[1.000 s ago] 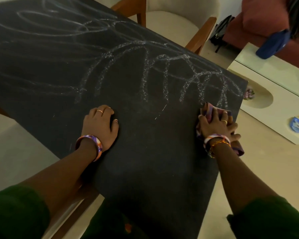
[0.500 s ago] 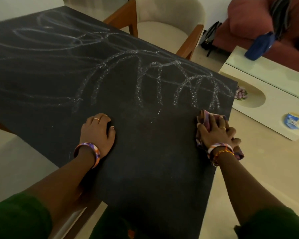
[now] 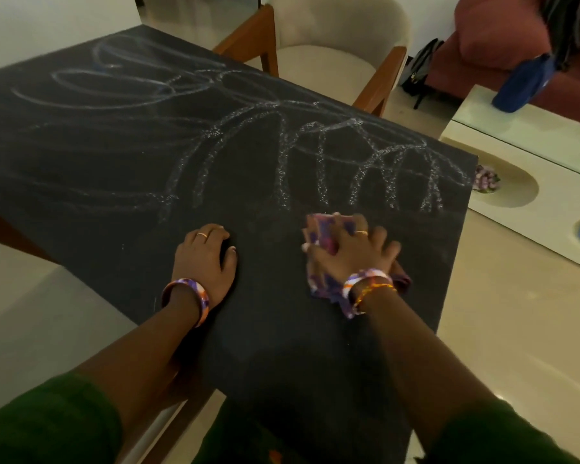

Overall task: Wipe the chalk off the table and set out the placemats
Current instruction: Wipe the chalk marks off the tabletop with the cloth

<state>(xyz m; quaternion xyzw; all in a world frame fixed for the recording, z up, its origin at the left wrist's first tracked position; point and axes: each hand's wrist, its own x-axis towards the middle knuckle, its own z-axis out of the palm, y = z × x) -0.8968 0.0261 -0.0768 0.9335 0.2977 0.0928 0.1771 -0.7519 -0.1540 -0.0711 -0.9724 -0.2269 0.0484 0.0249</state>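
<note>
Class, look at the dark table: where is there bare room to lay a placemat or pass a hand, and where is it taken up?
Bare patch: the table between its near corner and both wrists. Also the strip left of the left hand. Taken up: the right hand pressing the cloth, and the chalk marks across the far half.

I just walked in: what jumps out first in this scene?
White chalk scribbles loop across the far half of the dark table. Near its front edge, the right hand presses a purple patterned cloth flat, while the left hand rests on the tabletop beside it.
</note>
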